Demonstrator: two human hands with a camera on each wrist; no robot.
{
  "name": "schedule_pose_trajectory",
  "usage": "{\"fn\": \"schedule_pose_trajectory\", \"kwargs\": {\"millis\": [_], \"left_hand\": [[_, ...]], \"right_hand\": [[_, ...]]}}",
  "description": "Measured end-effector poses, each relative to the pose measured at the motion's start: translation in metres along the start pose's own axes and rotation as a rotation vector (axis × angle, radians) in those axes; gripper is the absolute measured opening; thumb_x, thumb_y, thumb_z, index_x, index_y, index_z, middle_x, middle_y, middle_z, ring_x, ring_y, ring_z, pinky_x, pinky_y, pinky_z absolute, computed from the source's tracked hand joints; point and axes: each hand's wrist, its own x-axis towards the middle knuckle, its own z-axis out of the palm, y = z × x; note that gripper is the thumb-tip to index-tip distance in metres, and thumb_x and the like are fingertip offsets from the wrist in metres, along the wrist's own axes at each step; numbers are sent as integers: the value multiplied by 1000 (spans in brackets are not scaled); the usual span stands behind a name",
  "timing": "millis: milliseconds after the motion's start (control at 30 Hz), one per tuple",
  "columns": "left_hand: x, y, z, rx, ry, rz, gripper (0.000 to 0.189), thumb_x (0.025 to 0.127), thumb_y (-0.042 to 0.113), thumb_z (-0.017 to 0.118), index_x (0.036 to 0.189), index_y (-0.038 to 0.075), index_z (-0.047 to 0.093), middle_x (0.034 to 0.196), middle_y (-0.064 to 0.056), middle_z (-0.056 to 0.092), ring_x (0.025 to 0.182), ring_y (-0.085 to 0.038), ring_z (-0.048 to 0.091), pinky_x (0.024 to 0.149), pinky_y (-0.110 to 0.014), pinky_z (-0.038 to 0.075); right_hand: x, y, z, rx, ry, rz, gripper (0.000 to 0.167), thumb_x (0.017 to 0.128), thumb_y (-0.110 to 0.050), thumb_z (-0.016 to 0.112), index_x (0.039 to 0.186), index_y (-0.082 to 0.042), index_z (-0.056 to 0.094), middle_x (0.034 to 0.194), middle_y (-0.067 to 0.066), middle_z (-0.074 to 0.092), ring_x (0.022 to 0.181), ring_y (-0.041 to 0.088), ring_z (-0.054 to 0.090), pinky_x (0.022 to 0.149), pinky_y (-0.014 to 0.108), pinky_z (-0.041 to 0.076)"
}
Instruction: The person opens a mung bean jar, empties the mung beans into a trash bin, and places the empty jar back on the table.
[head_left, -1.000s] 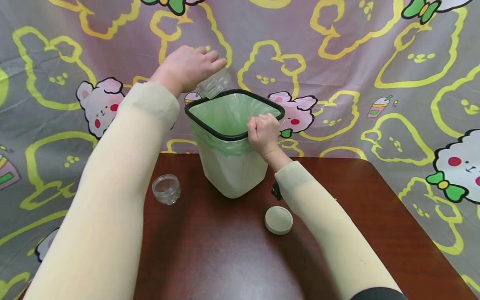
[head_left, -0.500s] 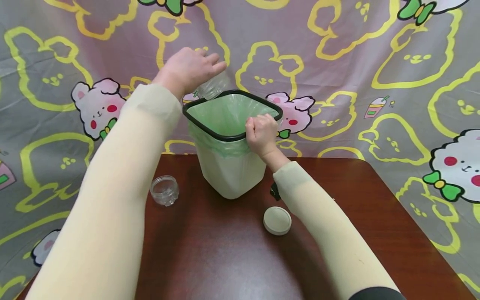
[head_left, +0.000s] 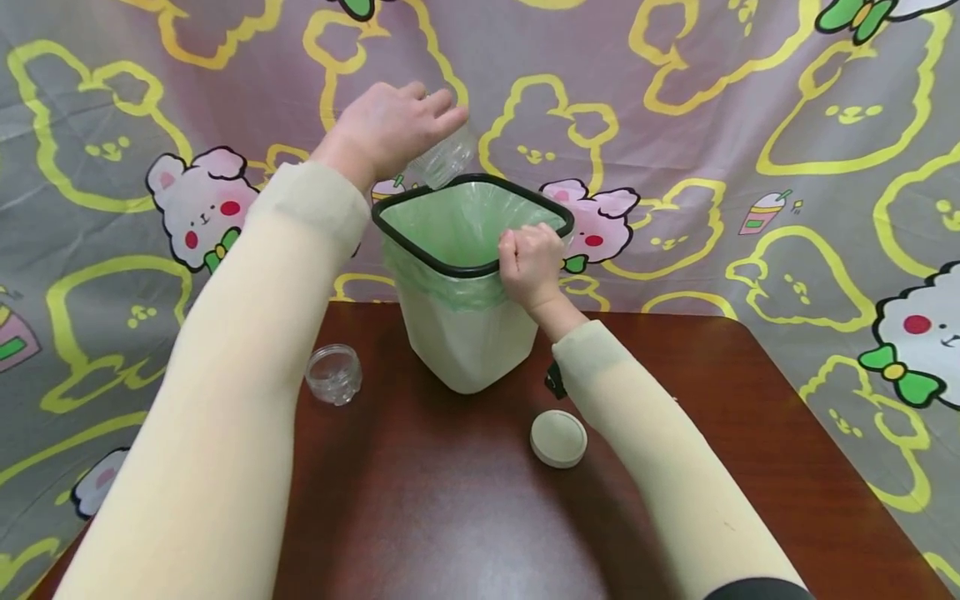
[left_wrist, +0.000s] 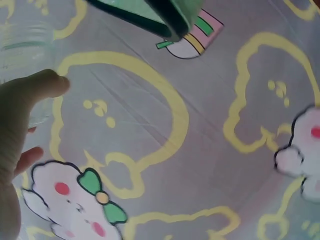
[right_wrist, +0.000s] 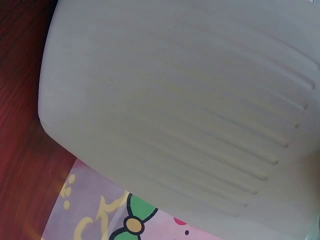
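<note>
A white trash can point(head_left: 468, 350) with a black rim point(head_left: 457, 271) and a pale green bag point(head_left: 465, 221) inside stands tilted at the table's back. My right hand point(head_left: 531, 262) grips the rim at its right side. Above the rim's left edge, my left hand point(head_left: 397, 129) holds a clear jar point(head_left: 447, 158) tipped with its mouth toward the can. The left wrist view shows that jar point(left_wrist: 27, 50) with the thumb against its side. Ribbed white wall of the can point(right_wrist: 175, 100) fills most of the right wrist view.
On the brown table point(head_left: 450, 500), a second clear jar point(head_left: 333, 375) stands left of the can. A round whitish lid point(head_left: 558, 438) lies near the right forearm, with a small black object point(head_left: 555, 381) beside the sleeve. A patterned cloth point(head_left: 675, 167) hangs behind.
My left hand with the jar has shifted slightly up and right over the rim. The right hand keeps its grip, and the view has moved a little.
</note>
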Motion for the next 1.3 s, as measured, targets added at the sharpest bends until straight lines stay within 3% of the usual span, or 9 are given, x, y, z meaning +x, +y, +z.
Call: {"fn": "schedule_pose_trajectory", "kwargs": {"millis": [167, 267, 400, 667, 900, 1067, 1300], "left_hand": [[0, 1, 1, -5, -63, 31, 69, 78, -17, 63, 136, 1, 30, 126, -25, 43, 109, -47, 48, 83, -58, 46], [-3, -1, 3, -25, -58, 4, 72, 77, -17, 64, 137, 2, 29, 124, -24, 43, 109, -47, 48, 83, -59, 45], [-6, -2, 4, -26, -66, 16, 73, 75, -19, 62, 136, 2, 29, 120, -24, 44, 104, -47, 49, 78, -57, 47], [-3, -5, -7, 17, 7, 14, 63, 77, -25, 53, 131, 1, 32, 121, -23, 45, 97, -42, 51, 70, -53, 50], [0, -3, -9, 82, -44, 120, 62, 77, -21, 58, 130, 1, 34, 122, -25, 46, 100, -44, 50, 74, -52, 50], [-1, -5, -9, 78, -31, 94, 66, 74, -22, 59, 130, 2, 34, 122, -24, 45, 99, -42, 50, 70, -52, 50], [-2, -5, -8, 50, -36, 63, 72, 73, -22, 60, 135, 2, 31, 131, -25, 40, 103, -44, 49, 74, -53, 49]], "right_hand": [[1, 0, -1, 4, 12, -12, 45, 88, -13, 36, 44, -3, 42, 44, 11, 39, 45, 33, 43, 56, 46, 39], [0, -1, -1, 13, 9, -12, 45, 88, -12, 37, 44, -2, 41, 44, 10, 39, 45, 32, 43, 55, 45, 38], [-2, -2, 0, 13, -5, -10, 45, 88, -13, 37, 44, -3, 40, 44, 9, 38, 44, 31, 42, 56, 44, 39], [-2, -2, 0, 11, -12, 0, 46, 89, -14, 35, 45, -3, 41, 44, 10, 38, 45, 31, 42, 57, 45, 39], [1, -2, -1, 8, -7, -7, 45, 88, -14, 35, 45, -3, 42, 44, 10, 40, 45, 32, 44, 57, 44, 39], [2, -2, -1, 17, -3, -11, 45, 88, -13, 36, 45, -2, 42, 44, 10, 39, 45, 32, 44, 56, 44, 39], [1, 0, 0, 8, -12, -10, 44, 88, -12, 36, 45, -3, 43, 44, 9, 40, 45, 31, 44, 56, 44, 39]]}}
